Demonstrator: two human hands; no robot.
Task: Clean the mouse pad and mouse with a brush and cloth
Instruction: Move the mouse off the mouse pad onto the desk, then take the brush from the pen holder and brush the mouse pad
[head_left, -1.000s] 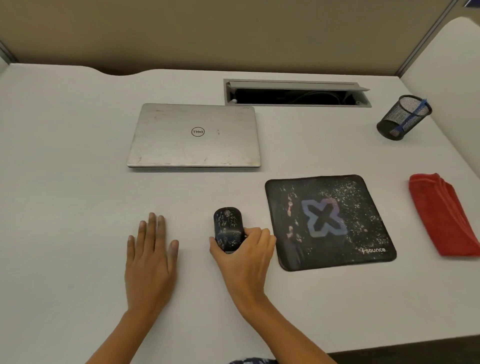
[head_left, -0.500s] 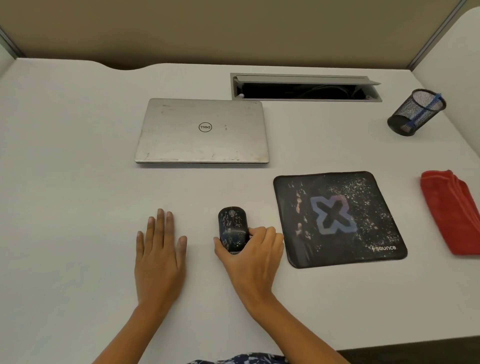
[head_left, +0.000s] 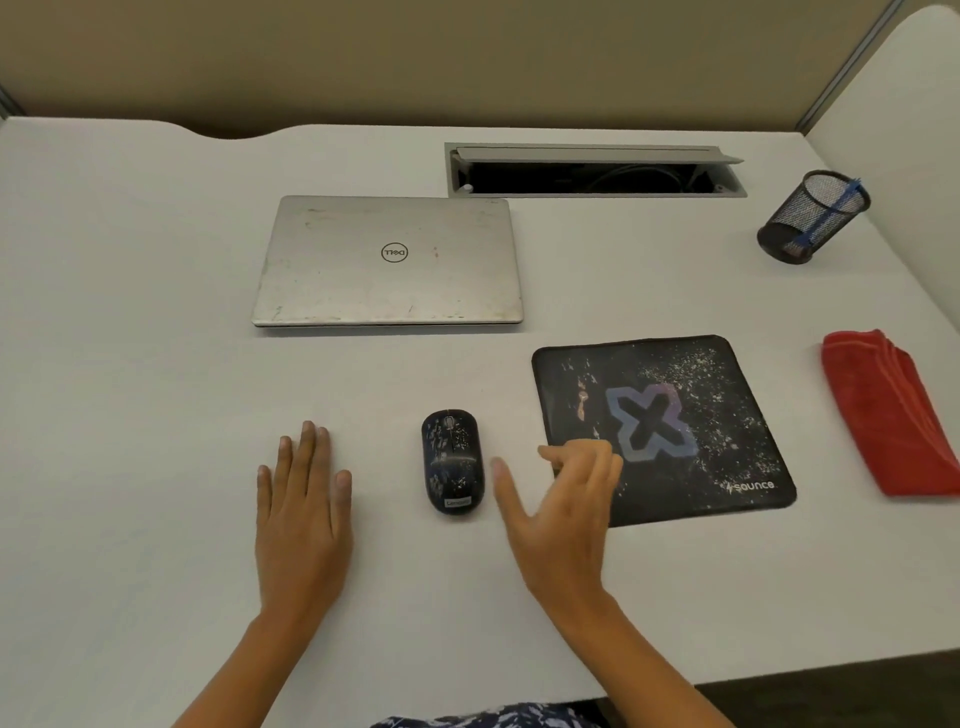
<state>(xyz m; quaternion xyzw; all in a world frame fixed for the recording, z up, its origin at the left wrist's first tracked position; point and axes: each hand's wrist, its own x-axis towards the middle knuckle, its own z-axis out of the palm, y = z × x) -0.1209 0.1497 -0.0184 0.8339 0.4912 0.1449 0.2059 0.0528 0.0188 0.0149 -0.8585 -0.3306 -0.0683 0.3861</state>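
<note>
A dark speckled mouse lies on the white desk, left of the black mouse pad, which is dusted with pale specks around an X logo. My right hand hovers just right of the mouse, fingers loose, holding nothing, its fingertips over the pad's left edge. My left hand rests flat on the desk to the left of the mouse. A folded red cloth lies at the right edge. A blue-handled brush stands in a black mesh cup at the back right.
A shut silver laptop lies behind the mouse. An open cable tray is set into the desk at the back. A partition wall runs behind and along the right side. The desk's front edge is near my forearms.
My right hand has let go of the mouse and moved right toward the pad. The mouse stays where it was set down. My left hand has not moved.
</note>
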